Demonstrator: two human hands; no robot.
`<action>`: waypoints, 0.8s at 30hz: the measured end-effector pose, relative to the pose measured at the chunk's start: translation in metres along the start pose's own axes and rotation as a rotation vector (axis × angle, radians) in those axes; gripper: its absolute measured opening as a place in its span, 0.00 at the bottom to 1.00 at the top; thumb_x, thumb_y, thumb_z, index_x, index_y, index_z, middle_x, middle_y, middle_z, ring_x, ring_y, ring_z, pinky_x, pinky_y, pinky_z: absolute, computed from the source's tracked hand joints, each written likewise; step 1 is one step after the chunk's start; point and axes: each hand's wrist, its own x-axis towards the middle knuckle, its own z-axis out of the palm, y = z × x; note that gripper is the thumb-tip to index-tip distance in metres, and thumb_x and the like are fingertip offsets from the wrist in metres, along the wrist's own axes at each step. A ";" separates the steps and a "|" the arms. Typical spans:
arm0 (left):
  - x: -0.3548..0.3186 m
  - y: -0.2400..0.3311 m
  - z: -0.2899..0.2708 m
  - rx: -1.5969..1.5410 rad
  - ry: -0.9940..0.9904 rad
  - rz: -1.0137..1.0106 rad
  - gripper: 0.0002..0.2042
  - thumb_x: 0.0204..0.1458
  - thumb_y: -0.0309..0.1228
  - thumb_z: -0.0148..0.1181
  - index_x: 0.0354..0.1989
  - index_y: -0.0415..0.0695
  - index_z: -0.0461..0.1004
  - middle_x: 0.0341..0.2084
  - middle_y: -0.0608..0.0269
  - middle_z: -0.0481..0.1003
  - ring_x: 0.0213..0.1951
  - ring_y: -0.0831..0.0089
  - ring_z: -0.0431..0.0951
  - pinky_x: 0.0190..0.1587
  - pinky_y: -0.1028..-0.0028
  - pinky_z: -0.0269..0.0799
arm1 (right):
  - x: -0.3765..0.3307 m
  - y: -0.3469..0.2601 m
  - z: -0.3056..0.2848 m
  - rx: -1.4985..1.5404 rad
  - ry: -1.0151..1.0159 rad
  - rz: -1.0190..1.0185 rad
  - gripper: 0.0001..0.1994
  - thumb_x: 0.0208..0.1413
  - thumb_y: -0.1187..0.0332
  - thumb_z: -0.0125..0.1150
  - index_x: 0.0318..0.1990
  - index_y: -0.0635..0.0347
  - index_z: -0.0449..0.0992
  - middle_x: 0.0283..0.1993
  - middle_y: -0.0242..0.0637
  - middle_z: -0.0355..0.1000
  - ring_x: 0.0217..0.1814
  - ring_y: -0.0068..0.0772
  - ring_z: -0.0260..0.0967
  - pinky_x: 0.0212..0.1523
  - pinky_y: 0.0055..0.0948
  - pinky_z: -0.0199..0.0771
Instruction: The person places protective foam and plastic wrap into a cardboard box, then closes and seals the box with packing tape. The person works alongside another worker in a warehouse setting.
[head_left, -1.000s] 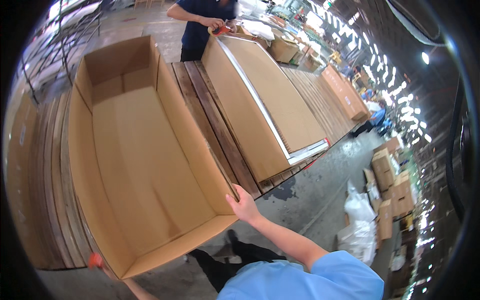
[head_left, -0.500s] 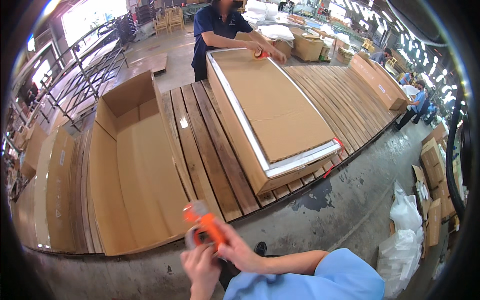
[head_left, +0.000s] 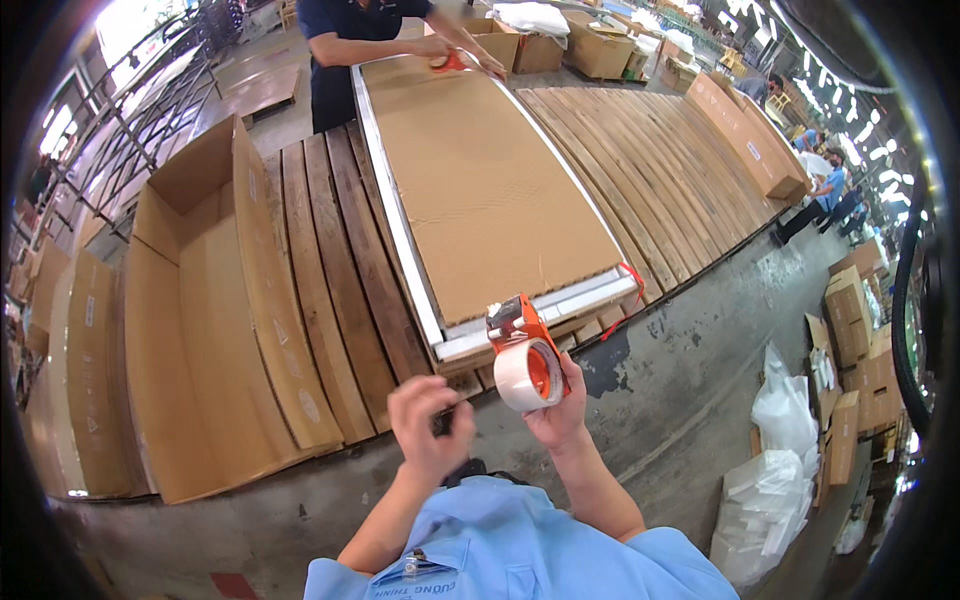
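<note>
My right hand (head_left: 560, 412) grips an orange tape dispenser (head_left: 517, 318) fitted with a wide roll of pale tape (head_left: 522, 378). The dispenser's black-and-orange head points away from me, in front of the near end of a long carton (head_left: 505, 190). This carton has a brown cardboard sheet on top and white edging around it. To the left, my left hand (head_left: 430, 428) is raised over the floor gap, fingers loosely curled and thumb apart, with nothing visibly held. A dark patch shows behind its fingers; I cannot tell what it is.
An open long box (head_left: 225, 330) stands on the slatted wooden platform (head_left: 330, 270) at the left. A person in dark blue (head_left: 365, 30) leans over the carton's far end, holding a red-orange tool (head_left: 448, 62). A red strap (head_left: 630, 290) hangs at the near right corner. Plastic-wrapped bundles (head_left: 765, 500) lie right.
My hands have separated; the dispenser, earlier between both, is now in my right hand, farther right by the carton. My view has shifted, and the carton and open box appear farther left.
</note>
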 end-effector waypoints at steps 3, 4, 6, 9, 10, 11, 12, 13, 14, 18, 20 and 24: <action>0.006 -0.085 0.041 -0.010 0.092 -0.615 0.28 0.52 0.30 0.72 0.60 0.37 0.68 0.54 0.49 0.69 0.58 0.60 0.71 0.63 0.59 0.67 | 0.038 -0.005 0.029 -0.092 0.066 0.045 0.25 0.67 0.49 0.49 0.61 0.56 0.76 0.59 0.39 0.79 0.59 0.40 0.79 0.54 0.44 0.84; 0.010 -0.108 0.061 -0.158 0.149 -0.734 0.30 0.52 0.34 0.73 0.61 0.36 0.68 0.55 0.48 0.68 0.57 0.57 0.70 0.62 0.59 0.67 | 0.054 -0.005 0.042 -0.179 0.067 0.052 0.25 0.66 0.49 0.50 0.61 0.56 0.76 0.58 0.39 0.79 0.58 0.40 0.79 0.54 0.45 0.84; 0.022 -0.135 0.092 -0.299 0.085 -0.896 0.40 0.51 0.44 0.76 0.65 0.33 0.64 0.56 0.46 0.67 0.58 0.51 0.68 0.65 0.58 0.63 | 0.090 -0.012 0.047 -0.410 0.160 0.039 0.25 0.65 0.49 0.51 0.60 0.57 0.76 0.56 0.38 0.80 0.52 0.37 0.81 0.50 0.41 0.85; 0.025 -0.146 0.124 -0.072 0.151 -0.867 0.39 0.46 0.46 0.78 0.61 0.36 0.66 0.55 0.45 0.66 0.60 0.49 0.65 0.63 0.54 0.63 | 0.162 -0.045 0.099 -1.012 -0.078 0.285 0.22 0.62 0.55 0.56 0.55 0.60 0.80 0.53 0.41 0.81 0.42 0.31 0.80 0.42 0.35 0.84; 0.026 -0.145 0.126 -0.047 0.150 -0.877 0.39 0.46 0.45 0.78 0.60 0.37 0.66 0.55 0.46 0.66 0.59 0.49 0.66 0.62 0.54 0.63 | 0.188 -0.045 0.122 -1.258 -0.177 0.343 0.21 0.61 0.58 0.58 0.55 0.61 0.81 0.52 0.42 0.82 0.40 0.31 0.80 0.41 0.35 0.84; 0.029 -0.141 0.122 -0.018 0.140 -0.890 0.38 0.45 0.44 0.78 0.60 0.38 0.66 0.54 0.46 0.66 0.58 0.49 0.66 0.61 0.53 0.63 | 0.213 -0.029 0.161 -1.521 -0.300 0.432 0.20 0.59 0.59 0.59 0.53 0.63 0.82 0.51 0.43 0.83 0.38 0.33 0.81 0.41 0.35 0.84; 0.032 -0.138 0.117 0.010 0.133 -0.898 0.37 0.44 0.43 0.78 0.59 0.38 0.66 0.54 0.46 0.66 0.58 0.49 0.66 0.61 0.53 0.64 | 0.239 -0.010 0.204 -1.782 -0.469 0.503 0.20 0.57 0.61 0.61 0.52 0.64 0.83 0.49 0.44 0.83 0.37 0.35 0.81 0.41 0.36 0.84; 0.031 -0.138 0.114 0.023 0.135 -0.918 0.37 0.44 0.42 0.78 0.60 0.39 0.66 0.54 0.47 0.66 0.57 0.49 0.66 0.60 0.53 0.64 | 0.261 0.009 0.224 -2.006 -0.649 0.601 0.20 0.55 0.61 0.61 0.51 0.64 0.84 0.48 0.45 0.84 0.36 0.38 0.81 0.42 0.38 0.83; 0.032 -0.138 0.112 0.023 0.126 -0.926 0.37 0.44 0.41 0.79 0.60 0.39 0.65 0.54 0.47 0.66 0.57 0.48 0.66 0.60 0.53 0.64 | 0.280 0.025 0.244 -2.214 -0.852 0.671 0.20 0.53 0.62 0.62 0.49 0.64 0.85 0.46 0.45 0.84 0.36 0.41 0.81 0.42 0.39 0.83; 0.033 -0.139 0.106 0.001 0.162 -0.933 0.36 0.42 0.38 0.79 0.58 0.39 0.67 0.53 0.49 0.68 0.55 0.47 0.68 0.57 0.52 0.65 | 0.311 0.140 0.286 -2.766 -1.413 0.688 0.18 0.48 0.61 0.62 0.43 0.59 0.87 0.39 0.46 0.83 0.37 0.49 0.80 0.43 0.41 0.81; 0.034 -0.139 0.102 0.017 0.213 -0.913 0.34 0.42 0.37 0.79 0.56 0.39 0.69 0.51 0.49 0.69 0.52 0.48 0.70 0.55 0.53 0.67 | 0.318 0.196 0.280 -2.889 -1.553 0.732 0.17 0.46 0.60 0.62 0.40 0.56 0.88 0.36 0.46 0.82 0.37 0.50 0.80 0.42 0.41 0.80; 0.033 -0.134 0.104 -0.039 0.301 -0.877 0.30 0.43 0.33 0.78 0.54 0.37 0.70 0.46 0.48 0.70 0.50 0.48 0.71 0.51 0.55 0.70 | 0.371 0.244 0.198 -2.916 -1.845 0.888 0.18 0.46 0.58 0.63 0.41 0.55 0.88 0.37 0.47 0.82 0.38 0.50 0.80 0.41 0.41 0.81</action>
